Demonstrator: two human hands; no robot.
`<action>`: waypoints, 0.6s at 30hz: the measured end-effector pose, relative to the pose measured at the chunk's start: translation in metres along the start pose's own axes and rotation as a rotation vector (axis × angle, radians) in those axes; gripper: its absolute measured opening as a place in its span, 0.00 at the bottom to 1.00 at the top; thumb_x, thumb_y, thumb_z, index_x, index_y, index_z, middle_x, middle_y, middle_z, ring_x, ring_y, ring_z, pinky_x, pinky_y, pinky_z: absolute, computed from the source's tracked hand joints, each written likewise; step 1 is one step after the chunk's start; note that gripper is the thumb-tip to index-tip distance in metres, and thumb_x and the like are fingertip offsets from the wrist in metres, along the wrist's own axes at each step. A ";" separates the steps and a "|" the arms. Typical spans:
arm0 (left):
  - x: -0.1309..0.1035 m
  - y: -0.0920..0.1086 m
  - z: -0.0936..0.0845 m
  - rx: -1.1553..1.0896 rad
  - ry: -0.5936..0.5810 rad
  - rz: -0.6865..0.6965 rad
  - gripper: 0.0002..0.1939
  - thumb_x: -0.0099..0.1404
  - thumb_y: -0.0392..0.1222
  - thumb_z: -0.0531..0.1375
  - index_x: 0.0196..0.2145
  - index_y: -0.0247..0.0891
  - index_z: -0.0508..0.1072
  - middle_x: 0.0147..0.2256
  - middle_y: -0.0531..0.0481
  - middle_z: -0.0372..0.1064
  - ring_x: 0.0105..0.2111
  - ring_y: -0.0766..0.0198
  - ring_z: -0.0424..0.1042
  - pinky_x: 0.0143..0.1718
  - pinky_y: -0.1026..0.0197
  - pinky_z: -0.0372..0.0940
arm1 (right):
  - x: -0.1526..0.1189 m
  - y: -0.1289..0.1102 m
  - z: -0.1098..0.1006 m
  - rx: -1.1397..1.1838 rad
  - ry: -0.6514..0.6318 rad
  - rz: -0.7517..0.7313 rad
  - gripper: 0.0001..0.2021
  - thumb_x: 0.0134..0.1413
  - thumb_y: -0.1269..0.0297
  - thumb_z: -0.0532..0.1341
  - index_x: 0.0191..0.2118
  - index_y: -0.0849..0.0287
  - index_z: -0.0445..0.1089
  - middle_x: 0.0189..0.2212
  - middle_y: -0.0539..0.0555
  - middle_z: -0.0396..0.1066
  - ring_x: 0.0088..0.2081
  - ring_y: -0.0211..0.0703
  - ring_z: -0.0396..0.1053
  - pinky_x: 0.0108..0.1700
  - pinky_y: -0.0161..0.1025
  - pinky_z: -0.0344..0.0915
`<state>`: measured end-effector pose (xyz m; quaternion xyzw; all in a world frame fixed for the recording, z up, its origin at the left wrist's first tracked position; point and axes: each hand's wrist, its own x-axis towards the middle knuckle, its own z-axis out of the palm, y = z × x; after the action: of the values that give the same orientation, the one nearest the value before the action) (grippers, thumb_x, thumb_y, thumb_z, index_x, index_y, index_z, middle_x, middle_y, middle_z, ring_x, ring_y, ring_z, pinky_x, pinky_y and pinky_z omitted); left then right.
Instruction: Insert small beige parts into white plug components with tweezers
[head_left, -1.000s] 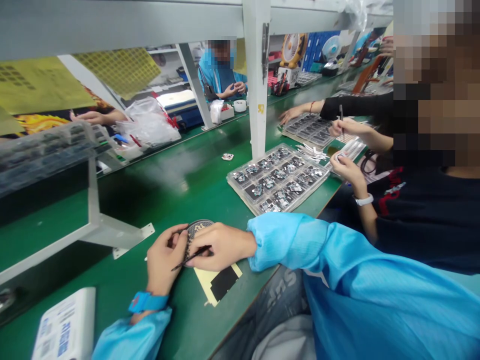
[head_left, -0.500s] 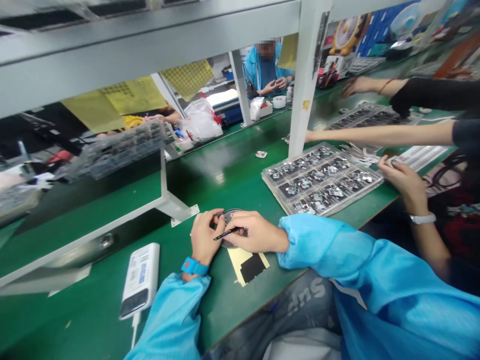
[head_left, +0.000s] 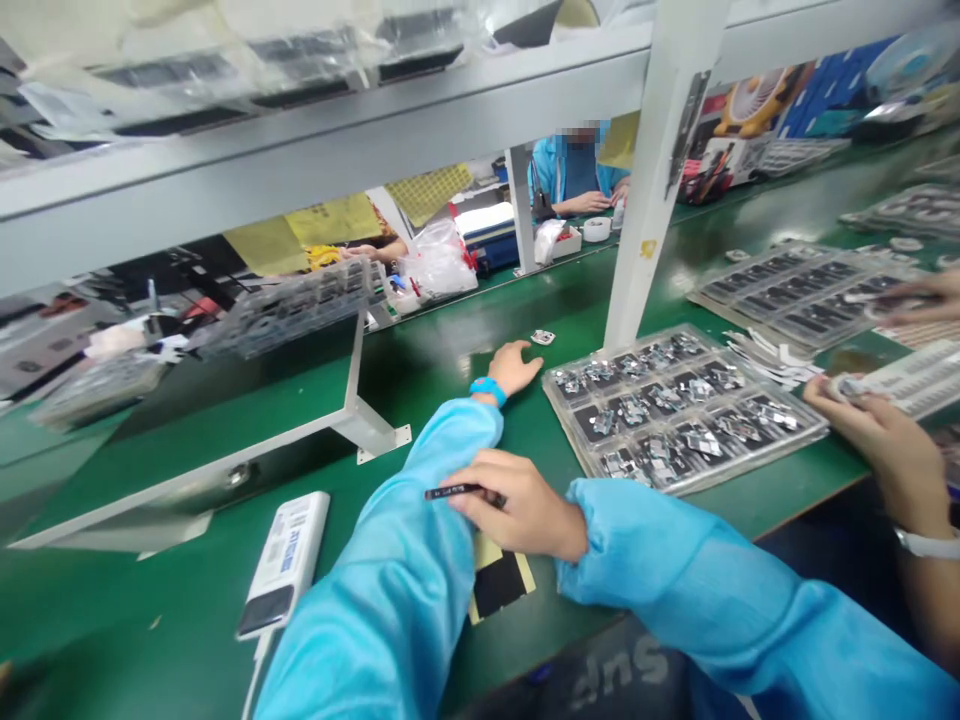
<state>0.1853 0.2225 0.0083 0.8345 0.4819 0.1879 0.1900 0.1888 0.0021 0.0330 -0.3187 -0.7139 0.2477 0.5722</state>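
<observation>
My left hand (head_left: 516,368) reaches out over the green bench, fingers apart, just short of a small white-and-silver part (head_left: 543,338). Nothing shows in that hand, though its palm is turned away. Closer to me, my right hand (head_left: 517,502) is closed on slim black tweezers (head_left: 450,491) with pale lettering, their blunt end sticking out to the left. Below it lies a yellow backing sheet (head_left: 529,572) with a black rectangular piece (head_left: 501,585), partly covered by my left sleeve. The round grey holder seen earlier is hidden.
A clear compartment tray (head_left: 576,440) of small metal parts stands to the right of my hands, beside a shelf post (head_left: 637,260). A co-worker's hand (head_left: 877,425) is further right. A white power bank (head_left: 286,560) with a cable lies left, near a low shelf leg (head_left: 371,425).
My left hand has left the round holder and stretched forward to the small part. My right hand keeps the tweezers. The view has shifted, and the co-workers' hands have moved.
</observation>
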 end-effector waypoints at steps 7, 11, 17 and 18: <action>0.057 0.007 0.039 -0.010 0.014 -0.159 0.38 0.60 0.61 0.67 0.61 0.37 0.69 0.65 0.34 0.60 0.67 0.39 0.54 0.67 0.40 0.47 | -0.005 0.000 -0.005 0.037 -0.051 -0.053 0.11 0.70 0.60 0.57 0.43 0.59 0.74 0.33 0.53 0.78 0.34 0.39 0.74 0.38 0.35 0.70; 0.054 0.007 0.029 -0.095 -0.012 -0.144 0.27 0.59 0.52 0.69 0.54 0.40 0.76 0.60 0.40 0.69 0.64 0.43 0.61 0.65 0.43 0.53 | -0.002 -0.003 -0.011 0.050 -0.075 0.058 0.16 0.72 0.57 0.53 0.37 0.59 0.72 0.29 0.53 0.73 0.32 0.39 0.71 0.37 0.37 0.67; 0.001 -0.010 -0.021 -0.399 -0.120 -0.145 0.17 0.54 0.44 0.71 0.41 0.34 0.80 0.38 0.47 0.78 0.43 0.56 0.76 0.43 0.60 0.68 | -0.002 0.007 -0.006 0.157 -0.100 0.323 0.24 0.72 0.51 0.52 0.27 0.59 0.70 0.26 0.50 0.68 0.31 0.37 0.67 0.38 0.37 0.63; -0.017 -0.015 -0.031 -0.449 -0.106 -0.156 0.19 0.56 0.45 0.70 0.44 0.34 0.79 0.40 0.47 0.78 0.42 0.59 0.76 0.41 0.62 0.68 | -0.003 0.010 -0.004 0.183 -0.108 0.385 0.25 0.71 0.49 0.52 0.26 0.59 0.70 0.25 0.50 0.68 0.30 0.36 0.67 0.37 0.36 0.63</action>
<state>0.1514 0.2189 0.0249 0.7403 0.4805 0.2311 0.4094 0.1950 0.0066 0.0253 -0.3822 -0.6441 0.4329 0.5017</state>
